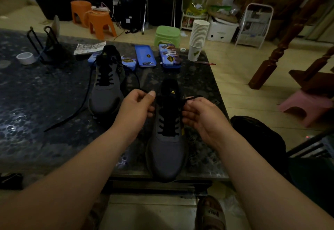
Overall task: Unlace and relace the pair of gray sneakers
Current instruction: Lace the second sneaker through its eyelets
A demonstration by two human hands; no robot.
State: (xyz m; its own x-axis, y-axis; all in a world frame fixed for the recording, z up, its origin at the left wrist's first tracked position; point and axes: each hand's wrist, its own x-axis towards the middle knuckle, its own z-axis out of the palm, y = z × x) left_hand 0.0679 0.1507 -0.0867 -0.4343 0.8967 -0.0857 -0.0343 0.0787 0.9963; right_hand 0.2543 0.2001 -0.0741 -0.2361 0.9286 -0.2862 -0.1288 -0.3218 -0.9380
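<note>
The near gray mesh sneaker is stood upright on the dark speckled stone surface, close to its near edge. Its long axis runs straight away from the person: toe nearest the body, black tongue and collar at the far end. The black lace is seen crossed through the lower eyelet rows; the top rows are hidden by the fingers.

Both hands are placed at the far, collar end, one on each side of the tongue. The left hand is curled, with a lace strand pinched between thumb and forefinger just left of the tongue. The right hand is curled likewise, with the other strand pinched and drawn out to the right. Neither hand is nearer; the shoe is flanked evenly. Whether lacing or unlacing is in hand cannot be told. Either way, the coming move is judged to turn on the strands being pulled outward, across the shoe's axis.

The second gray sneaker is set further back and to the left, roughly parallel, toe also toward the person. Its loose black lace is trailed across the surface to the left.

Beyond, flat blue tins, a stack of white paper cups and a white tape roll are noted.
</note>
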